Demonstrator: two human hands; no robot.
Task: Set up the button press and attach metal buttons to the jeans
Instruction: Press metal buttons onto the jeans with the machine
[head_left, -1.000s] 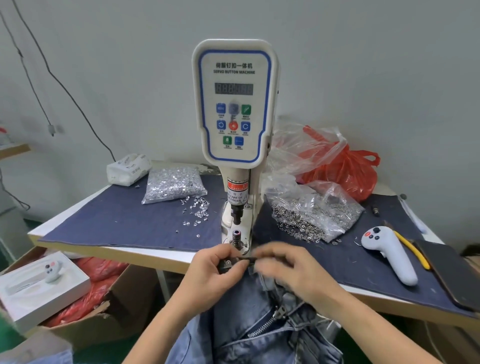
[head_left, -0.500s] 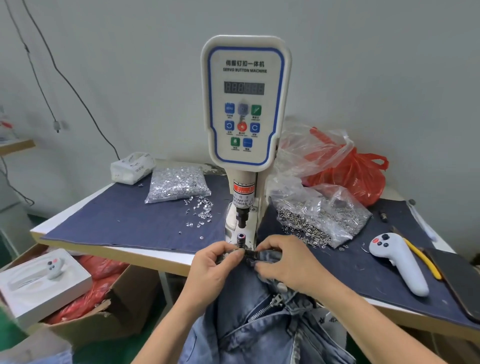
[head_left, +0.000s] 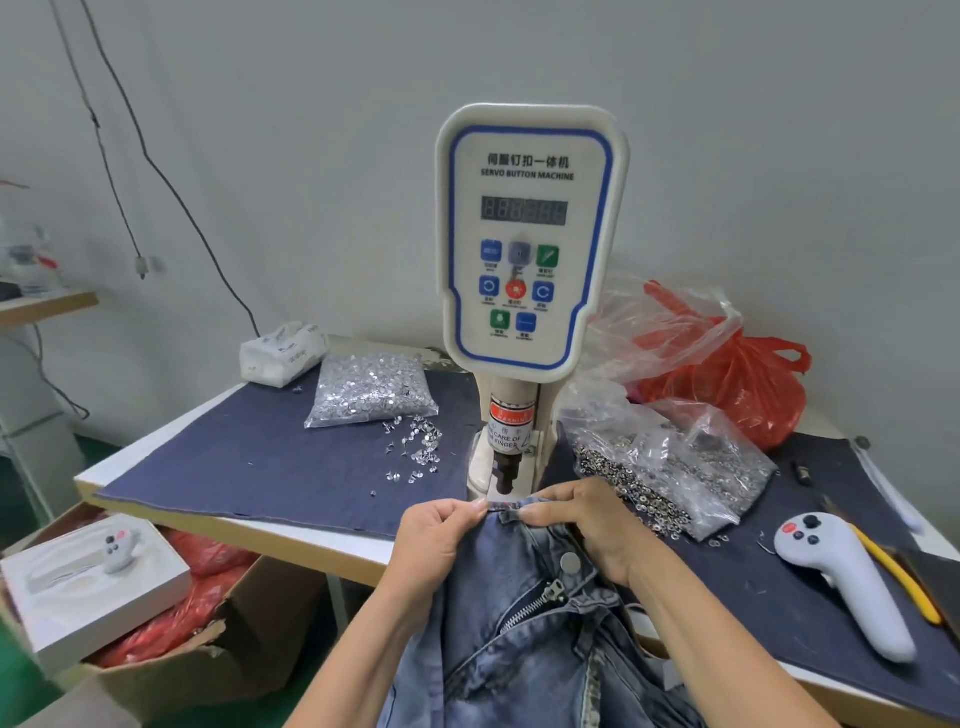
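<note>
Holding the waistband of a pair of blue jeans (head_left: 519, 618) just below the button press (head_left: 530, 249), a person works at a table covered in dark cloth (head_left: 270, 467). The left hand (head_left: 436, 545) pinches the waistband edge between thumb and fingers; the right hand (head_left: 592, 525) grips the same edge just beside it. One metal button (head_left: 570, 561) already sits on the jeans above the open zip. A clear bag of silver tacks (head_left: 371, 384) lies left of the press, with loose tacks spilled beside it. Another clear bag of metal buttons (head_left: 670, 473) lies to the right. A grey handheld controller (head_left: 841, 582) rests near the table's right edge.
</note>
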